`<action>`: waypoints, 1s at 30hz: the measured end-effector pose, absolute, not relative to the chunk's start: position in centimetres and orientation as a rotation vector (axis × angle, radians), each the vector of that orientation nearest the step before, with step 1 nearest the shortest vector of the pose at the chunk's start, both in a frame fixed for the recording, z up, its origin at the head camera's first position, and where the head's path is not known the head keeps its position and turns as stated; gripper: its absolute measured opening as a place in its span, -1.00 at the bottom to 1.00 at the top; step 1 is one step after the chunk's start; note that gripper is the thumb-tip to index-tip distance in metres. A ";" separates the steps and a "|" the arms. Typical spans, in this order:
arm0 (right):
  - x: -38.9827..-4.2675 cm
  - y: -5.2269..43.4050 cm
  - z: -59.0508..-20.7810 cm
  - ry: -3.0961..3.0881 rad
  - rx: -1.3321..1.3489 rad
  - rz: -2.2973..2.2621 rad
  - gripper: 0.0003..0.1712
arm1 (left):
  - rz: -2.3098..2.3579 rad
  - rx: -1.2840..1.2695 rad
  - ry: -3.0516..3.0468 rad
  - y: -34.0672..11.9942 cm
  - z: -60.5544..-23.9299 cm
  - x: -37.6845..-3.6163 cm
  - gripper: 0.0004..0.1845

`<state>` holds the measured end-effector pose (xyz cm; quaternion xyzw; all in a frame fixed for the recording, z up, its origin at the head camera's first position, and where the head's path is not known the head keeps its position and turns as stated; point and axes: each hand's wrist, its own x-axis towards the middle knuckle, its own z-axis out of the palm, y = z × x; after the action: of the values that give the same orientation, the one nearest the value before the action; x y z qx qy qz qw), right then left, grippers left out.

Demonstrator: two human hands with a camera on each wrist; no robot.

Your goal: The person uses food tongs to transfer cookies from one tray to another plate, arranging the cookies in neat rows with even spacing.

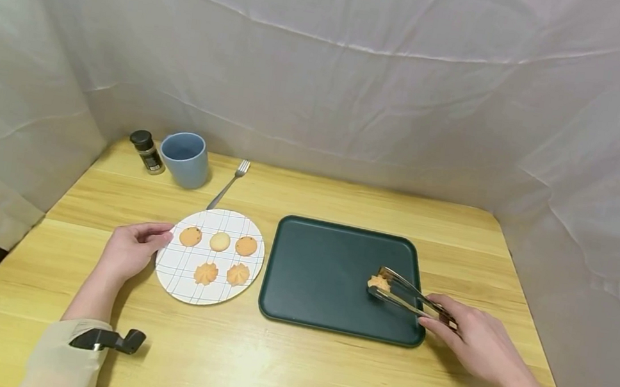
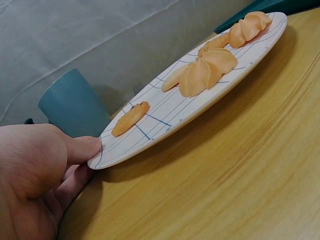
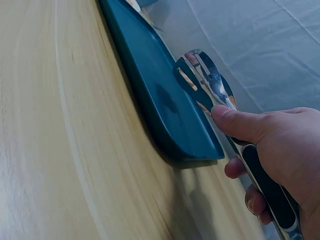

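Note:
My right hand grips metal tongs whose tips close around an orange swirl cookie over the right part of a dark green tray. In the right wrist view the thumb presses the tongs above the tray. My left hand pinches the left rim of a white grid-patterned plate, which carries several cookies. The left wrist view shows the thumb on the plate rim, with cookies on it.
At the back left of the wooden table stand a blue cup and a small dark-capped spice jar. A fork lies behind the plate. White cloth walls close in the table on three sides.

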<state>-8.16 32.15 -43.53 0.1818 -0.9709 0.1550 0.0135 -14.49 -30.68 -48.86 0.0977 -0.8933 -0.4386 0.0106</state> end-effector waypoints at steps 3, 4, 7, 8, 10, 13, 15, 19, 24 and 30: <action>-8.3 31.8 -43.5 -3.019 0.576 0.492 -0.57 | -1.370 0.305 -2.786 -30.7 -48.9 -14.5 -0.55; -8.4 31.7 -43.4 -3.018 0.577 0.492 -0.56 | -1.369 0.304 -2.786 -30.7 -48.9 -14.5 -0.55; -8.5 31.4 -43.3 -3.023 0.568 0.497 -0.53 | -1.371 0.305 -2.784 -30.7 -49.0 -14.6 -0.56; -8.6 31.3 -43.2 -3.024 0.565 0.498 -0.52 | -1.372 0.305 -2.783 -30.7 -49.0 -14.6 -0.56; -8.7 31.1 -43.2 -3.027 0.563 0.502 -0.50 | -1.375 0.305 -2.782 -30.7 -48.9 -14.6 -0.56; -8.9 30.9 -43.2 -3.017 0.575 0.508 -0.51 | -1.380 0.306 -2.783 -30.6 -48.7 -14.5 -0.56; -9.0 30.8 -43.1 -3.008 0.585 0.507 -0.51 | -1.384 0.305 -2.781 -30.6 -48.7 -14.6 -0.55; -9.2 30.4 -43.0 -3.005 0.599 0.497 -0.51 | -1.385 0.305 -2.782 -30.6 -48.7 -14.6 -0.54; -9.5 29.9 -42.6 -3.019 0.606 0.492 -0.48 | -1.391 0.306 -2.782 -30.6 -48.8 -14.6 -0.54; -9.8 29.1 -42.2 -3.011 0.632 0.515 -0.49 | -1.390 0.312 -2.780 -30.6 -48.7 -14.5 -0.54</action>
<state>-9.82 29.11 -42.20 0.2027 -0.9652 0.1650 0.0113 -14.53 -30.57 -48.72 0.0999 -0.8899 -0.4449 0.0088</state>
